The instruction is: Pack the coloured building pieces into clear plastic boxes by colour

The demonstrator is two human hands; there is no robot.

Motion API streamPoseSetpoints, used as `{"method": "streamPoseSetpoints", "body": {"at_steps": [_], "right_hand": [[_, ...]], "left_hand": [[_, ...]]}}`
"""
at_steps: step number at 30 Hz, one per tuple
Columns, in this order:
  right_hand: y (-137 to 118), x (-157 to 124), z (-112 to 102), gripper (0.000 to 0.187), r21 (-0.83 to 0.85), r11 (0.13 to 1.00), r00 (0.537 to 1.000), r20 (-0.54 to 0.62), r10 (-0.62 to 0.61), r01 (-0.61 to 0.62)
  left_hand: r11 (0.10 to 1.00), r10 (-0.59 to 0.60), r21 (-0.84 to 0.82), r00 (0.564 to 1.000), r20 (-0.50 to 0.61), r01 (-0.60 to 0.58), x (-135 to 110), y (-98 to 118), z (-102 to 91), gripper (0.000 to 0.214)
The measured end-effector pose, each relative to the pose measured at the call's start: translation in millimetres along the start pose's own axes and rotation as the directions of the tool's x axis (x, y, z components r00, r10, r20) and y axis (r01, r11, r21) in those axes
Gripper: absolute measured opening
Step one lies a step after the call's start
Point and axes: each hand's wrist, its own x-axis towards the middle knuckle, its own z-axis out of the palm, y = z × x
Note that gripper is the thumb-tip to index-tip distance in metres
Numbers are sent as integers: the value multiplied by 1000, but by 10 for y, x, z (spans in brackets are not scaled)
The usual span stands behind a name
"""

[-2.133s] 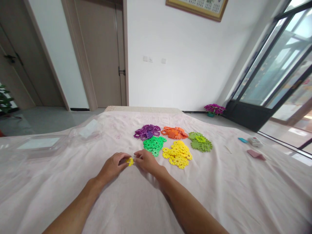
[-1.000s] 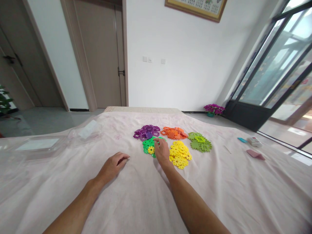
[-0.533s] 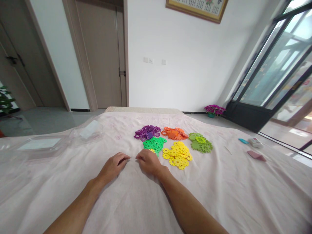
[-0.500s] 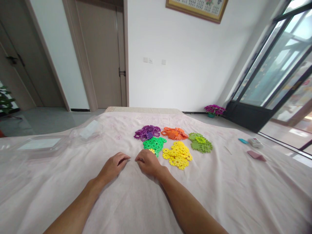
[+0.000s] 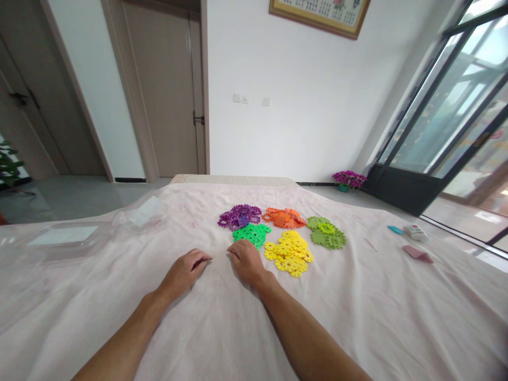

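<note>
My left hand [image 5: 183, 273] rests on the pink cloth [image 5: 222, 333] with its fingers curled in; nothing shows in them. My right hand [image 5: 246, 260] lies just right of it, fingers bent down at the near edge of the bright green pile [image 5: 253, 232] of flat flower-shaped plastic pieces. What its fingertips hold, if anything, is hidden. Close by on the right is the yellow pile [image 5: 289, 252]. Behind lie the purple pile [image 5: 239, 215], the orange pile [image 5: 284, 217] and the olive green pile [image 5: 327, 233].
Two clear plastic trays [image 5: 63, 236] [image 5: 145, 211] sit on the cloth at the left. At the right edge are a blue item [image 5: 396, 229], a small white box [image 5: 415, 232], a pink piece [image 5: 416, 253] and a thin stick [image 5: 371, 244]. Doors and glass panels stand beyond.
My right hand put a yellow piece on the green pile, drew back beside my left hand, then edged forward; that piece is now out of sight under it. My left hand stayed put.
</note>
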Motion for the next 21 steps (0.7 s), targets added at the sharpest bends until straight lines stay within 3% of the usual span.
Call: {"method": "streamPoseSetpoints", "body": {"at_steps": [21], "right_hand": [[-24, -10, -24, 13, -41, 999, 1000, 8, 18, -18]], "left_hand": [[1000, 1, 2, 1000, -3, -1, 3, 1, -5, 24]]}}
